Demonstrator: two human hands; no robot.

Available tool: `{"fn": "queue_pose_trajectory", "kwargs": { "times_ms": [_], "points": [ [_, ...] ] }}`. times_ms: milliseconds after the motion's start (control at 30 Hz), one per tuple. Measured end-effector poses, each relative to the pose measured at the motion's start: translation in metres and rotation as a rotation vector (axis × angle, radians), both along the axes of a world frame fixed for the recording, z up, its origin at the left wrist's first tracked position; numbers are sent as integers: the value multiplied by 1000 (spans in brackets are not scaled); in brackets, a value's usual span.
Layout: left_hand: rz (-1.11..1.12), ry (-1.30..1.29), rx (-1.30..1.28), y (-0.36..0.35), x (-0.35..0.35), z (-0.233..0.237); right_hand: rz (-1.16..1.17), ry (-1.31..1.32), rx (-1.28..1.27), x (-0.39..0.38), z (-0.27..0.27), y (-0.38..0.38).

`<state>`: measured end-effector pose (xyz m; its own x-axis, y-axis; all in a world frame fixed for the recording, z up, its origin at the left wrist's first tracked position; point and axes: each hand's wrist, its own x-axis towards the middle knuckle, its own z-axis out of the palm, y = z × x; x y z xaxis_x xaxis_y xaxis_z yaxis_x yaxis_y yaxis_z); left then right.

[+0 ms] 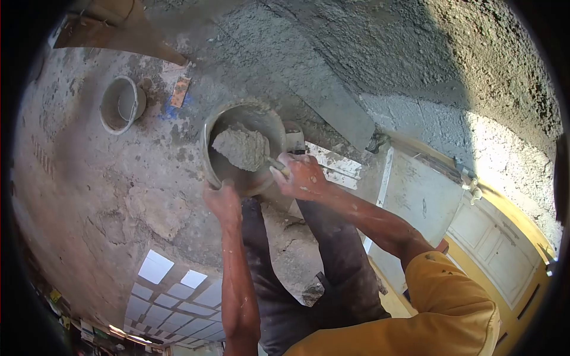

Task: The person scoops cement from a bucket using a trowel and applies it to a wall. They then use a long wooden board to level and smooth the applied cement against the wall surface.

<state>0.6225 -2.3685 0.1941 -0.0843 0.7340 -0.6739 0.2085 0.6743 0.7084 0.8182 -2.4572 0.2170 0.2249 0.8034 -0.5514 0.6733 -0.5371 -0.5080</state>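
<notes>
A wide grey mortar bucket (274,123) is in front of my legs, its rim and walls coated with cement. My left hand (223,199) is closed on the near left rim of the bucket. With my right hand (300,176) I grip the handle of a trowel (274,163) at the bucket's right side. A large heap of wet grey mortar (242,148) lies on the trowel inside the bucket's opening and hides most of the blade. Both hands are spattered with cement.
A smaller grey bucket (123,105) stands on the dusty floor at left, near an orange-patterned piece (180,92). Rough mortar coats the wall (368,53) above. White panels (415,196) stand at right; pale rectangular pieces (155,267) lie at lower left.
</notes>
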Motion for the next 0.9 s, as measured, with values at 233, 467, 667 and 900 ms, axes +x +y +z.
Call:
{"fn": "queue_pose_trajectory", "kwargs": {
  "times_ms": [233, 467, 667, 900],
  "points": [
    [146, 185, -38, 0, -116, -60, -163, 757, -215, 77, 10, 72],
    [130, 240, 52, -21, -153, -107, -684, 330, 15, 289, -146, 121],
    [155, 168, -12, -42, -83, -74, -154, 43, -163, 240, 63, 76],
    [-145, 189, -3, -50, 34, 8, 643, -252, -22, 94, 11, 6]
  ]
}}
